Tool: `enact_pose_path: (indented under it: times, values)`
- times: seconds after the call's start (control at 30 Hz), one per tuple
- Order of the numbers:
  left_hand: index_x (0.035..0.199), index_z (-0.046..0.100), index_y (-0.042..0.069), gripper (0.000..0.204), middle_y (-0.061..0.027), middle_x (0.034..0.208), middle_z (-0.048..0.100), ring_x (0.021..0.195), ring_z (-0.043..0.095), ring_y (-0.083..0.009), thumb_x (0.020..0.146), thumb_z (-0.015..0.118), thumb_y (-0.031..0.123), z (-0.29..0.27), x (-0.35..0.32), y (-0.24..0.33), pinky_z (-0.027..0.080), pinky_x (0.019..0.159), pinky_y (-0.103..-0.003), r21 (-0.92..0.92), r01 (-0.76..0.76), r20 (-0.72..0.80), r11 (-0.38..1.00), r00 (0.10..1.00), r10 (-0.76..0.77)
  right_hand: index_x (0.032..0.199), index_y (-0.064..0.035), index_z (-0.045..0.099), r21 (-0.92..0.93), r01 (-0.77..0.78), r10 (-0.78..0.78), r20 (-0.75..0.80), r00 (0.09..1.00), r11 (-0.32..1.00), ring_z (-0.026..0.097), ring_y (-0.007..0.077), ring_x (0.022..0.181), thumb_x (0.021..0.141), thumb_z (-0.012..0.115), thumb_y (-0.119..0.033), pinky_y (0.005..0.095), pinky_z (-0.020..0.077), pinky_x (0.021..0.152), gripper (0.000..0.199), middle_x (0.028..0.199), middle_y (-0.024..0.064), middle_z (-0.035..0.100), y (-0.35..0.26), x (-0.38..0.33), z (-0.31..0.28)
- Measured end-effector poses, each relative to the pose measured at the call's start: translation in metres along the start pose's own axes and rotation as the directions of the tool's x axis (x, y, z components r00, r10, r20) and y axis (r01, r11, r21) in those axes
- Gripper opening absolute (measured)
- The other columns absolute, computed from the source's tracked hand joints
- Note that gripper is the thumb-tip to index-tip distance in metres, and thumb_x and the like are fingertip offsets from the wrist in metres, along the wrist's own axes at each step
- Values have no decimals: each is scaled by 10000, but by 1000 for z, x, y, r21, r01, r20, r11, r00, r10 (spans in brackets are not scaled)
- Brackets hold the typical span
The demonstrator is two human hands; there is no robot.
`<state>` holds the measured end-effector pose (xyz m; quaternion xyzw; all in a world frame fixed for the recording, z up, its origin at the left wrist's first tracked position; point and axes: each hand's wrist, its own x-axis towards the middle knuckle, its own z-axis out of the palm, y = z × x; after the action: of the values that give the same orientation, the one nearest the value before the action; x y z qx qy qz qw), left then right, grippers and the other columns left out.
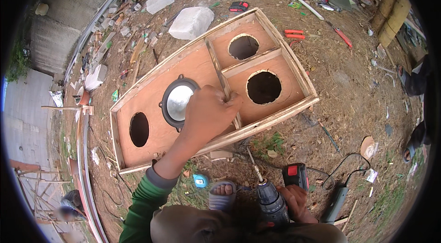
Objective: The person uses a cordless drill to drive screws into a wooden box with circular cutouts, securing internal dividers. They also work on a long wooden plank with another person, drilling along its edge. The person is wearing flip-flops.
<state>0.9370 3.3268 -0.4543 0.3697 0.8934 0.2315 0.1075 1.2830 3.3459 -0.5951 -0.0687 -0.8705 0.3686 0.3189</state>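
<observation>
A tapered wooden speaker box (138, 146) lies on the ground, open side up, with round holes cut in its panel and wooden strips dividing it. A black-rimmed round speaker (171, 105) with a pale centre sits over the panel, partly covered by my forearm and hand. My left hand (209, 110), coming from a green sleeve, is closed on the long wooden divider (216, 66). Low in the view, my right hand (297, 202) is wrapped round a cordless drill (272, 199). Its long bit (254, 165) points up toward the box's near edge. A black-and-red battery (295, 175) shows beside it.
A white block (191, 22) touches or nearly touches the box's far side. Red-handled pliers (294, 34) and a spare battery (239, 6) lie beyond. A blue tape measure (200, 180) rests near my foot (223, 192). At right, a cable (353, 158) trails to a grey tool (335, 204).
</observation>
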Motion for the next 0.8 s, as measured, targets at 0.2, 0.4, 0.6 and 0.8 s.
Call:
enact_pose_path:
  times: [0.2,0.4,0.6,0.8]
  values:
    - [549,544,-61,527,-167,437,439,381,474,-213,908,728,278,3,0,-3,409,462,-414,-115,-95,-50,989,995,90,1301,49,660,-3,-57,57,-21,998,998,670,276,658,826,764,-113,405,531,580,513,788,92,640,-3,-4,3]
    - [562,544,-59,543,-221,487,461,415,515,-324,897,738,321,5,0,-4,445,495,-466,-65,-77,-66,995,995,73,1326,41,651,-9,-73,73,2,997,997,653,264,639,829,764,-98,408,512,566,529,770,85,623,-3,-7,4]
    - [576,569,-65,530,-248,514,499,458,563,-404,901,714,329,6,0,-5,479,530,-497,-30,-120,-77,992,990,117,1322,44,653,-12,-72,72,9,997,997,636,262,621,834,775,-107,416,486,548,525,772,87,622,-7,-5,3]
    - [607,606,-91,511,-319,581,554,571,642,-505,918,671,310,12,-3,-2,530,585,-545,69,-104,-120,992,987,112,1309,73,651,5,-131,131,35,991,991,637,267,616,831,783,-110,408,491,550,529,789,105,640,-16,-2,0]
